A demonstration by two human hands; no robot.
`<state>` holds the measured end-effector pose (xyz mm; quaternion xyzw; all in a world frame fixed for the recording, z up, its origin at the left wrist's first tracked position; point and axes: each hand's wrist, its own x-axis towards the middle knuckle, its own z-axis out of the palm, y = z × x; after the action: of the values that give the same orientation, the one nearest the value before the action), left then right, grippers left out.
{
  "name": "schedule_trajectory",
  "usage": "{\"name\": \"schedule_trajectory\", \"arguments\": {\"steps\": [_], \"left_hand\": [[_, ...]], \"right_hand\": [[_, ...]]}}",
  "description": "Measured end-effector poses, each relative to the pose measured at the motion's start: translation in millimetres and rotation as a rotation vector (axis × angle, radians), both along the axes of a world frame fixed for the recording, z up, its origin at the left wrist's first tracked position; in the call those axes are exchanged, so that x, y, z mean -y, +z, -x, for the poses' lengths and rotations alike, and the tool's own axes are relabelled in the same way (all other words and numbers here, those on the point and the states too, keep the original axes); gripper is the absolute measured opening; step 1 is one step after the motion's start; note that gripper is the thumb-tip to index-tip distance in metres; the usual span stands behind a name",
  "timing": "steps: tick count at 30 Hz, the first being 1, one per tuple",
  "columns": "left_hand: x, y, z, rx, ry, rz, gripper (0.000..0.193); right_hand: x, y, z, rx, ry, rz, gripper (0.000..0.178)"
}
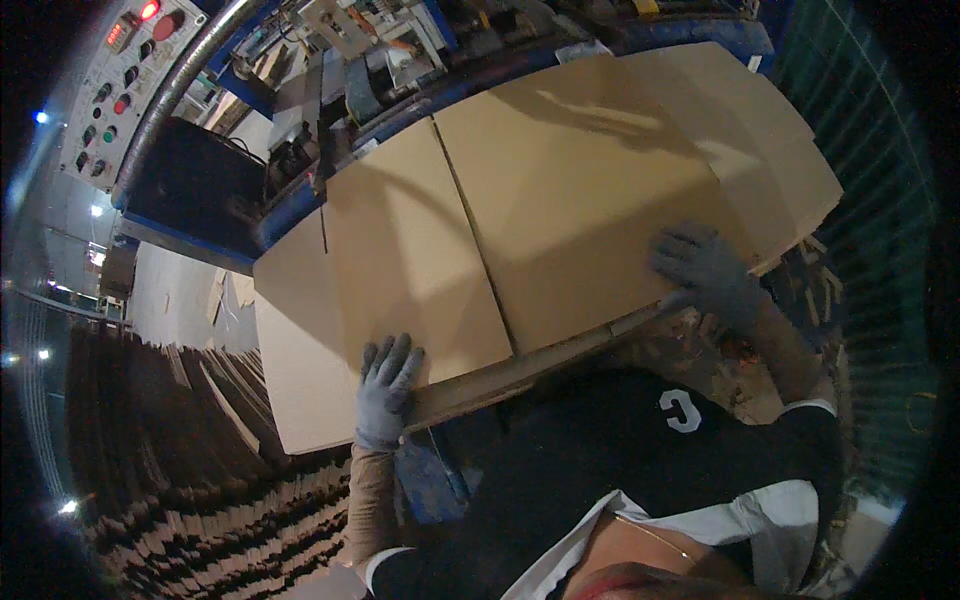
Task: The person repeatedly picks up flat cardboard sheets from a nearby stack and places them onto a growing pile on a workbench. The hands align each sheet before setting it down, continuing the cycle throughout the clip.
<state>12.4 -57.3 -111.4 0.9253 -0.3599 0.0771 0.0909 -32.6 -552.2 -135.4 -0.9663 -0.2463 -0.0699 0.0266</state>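
Observation:
A wide brown cardboard sheet (590, 170) lies flat in front of me, with dark slots cut between its panels. Paler end panels stretch out on both sides, and its near edge looks thick, like several layers. My left hand (385, 390), in a grey glove, rests on the sheet's near left edge with fingers stretched and slightly spread. On the near right part of the sheet lies my right hand (705, 270), also gloved, its fingers flat on the surface and the thumb by the near edge. Neither hand is wrapped round anything visible.
Beyond the sheet stands a blue machine (510, 75) with metal parts. A control panel (125, 90) with knobs and lit buttons is at upper left. Tall stacks of cardboard (200, 500) fill the lower left. Green mesh (860, 180) borders the right; cardboard scraps (820, 285) lie below it.

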Motion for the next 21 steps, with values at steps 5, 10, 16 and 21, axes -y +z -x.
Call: {"name": "schedule_trajectory", "arguments": {"steps": [5,10,16,21], "left_hand": [[-7,-12,-43,0.166,-0.073,0.015,0.065],[1,-15,-119,0.284,-0.052,0.173,0.061],[29,-21,-200,0.289,0.028,0.150,0.057],[52,-23,-236,0.404,0.389,-0.065,0.064]], "right_hand": [[12,20,-47,0.118,0.013,-0.026,0.075],[11,27,-116,-0.010,-0.065,-0.022,0.078],[28,4,-201,0.175,-0.052,-0.110,0.072],[0,-18,-250,0.401,-0.247,-0.044,0.046]]}}
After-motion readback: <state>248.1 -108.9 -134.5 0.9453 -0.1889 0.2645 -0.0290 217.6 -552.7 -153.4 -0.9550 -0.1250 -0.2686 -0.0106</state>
